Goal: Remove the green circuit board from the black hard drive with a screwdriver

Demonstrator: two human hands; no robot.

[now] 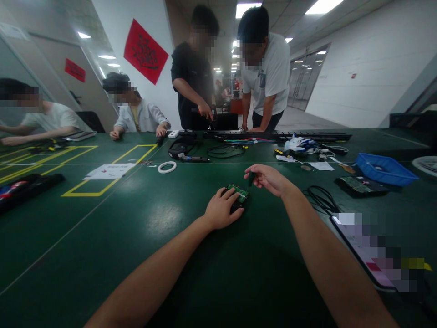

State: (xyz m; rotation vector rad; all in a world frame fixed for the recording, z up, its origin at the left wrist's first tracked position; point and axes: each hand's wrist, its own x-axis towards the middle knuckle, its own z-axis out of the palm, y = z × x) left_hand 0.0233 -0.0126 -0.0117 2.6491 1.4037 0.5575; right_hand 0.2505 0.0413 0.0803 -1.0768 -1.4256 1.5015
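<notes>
My left hand (pixel 223 209) rests over a small black device with a green circuit board (pixel 243 193), fingers across its top and thumb along its near side. It holds the device on the table; part of the device is hidden under the palm. Just right of and above the board, my right hand (pixel 268 178) pinches the dark handle of what looks like a small screwdriver (pixel 251 177). The handle stands nearly upright over the device's right end. Its tip is too dark and small to tell whether it touches.
On the green table (pixel 191 255), a tablet-like screen (pixel 367 255), coiled black cable (pixel 319 200), another circuit board (pixel 362 184) and a blue tray (pixel 385 168) lie to the right. White tape (pixel 167 167) lies left of centre. Several people stand or sit across the table.
</notes>
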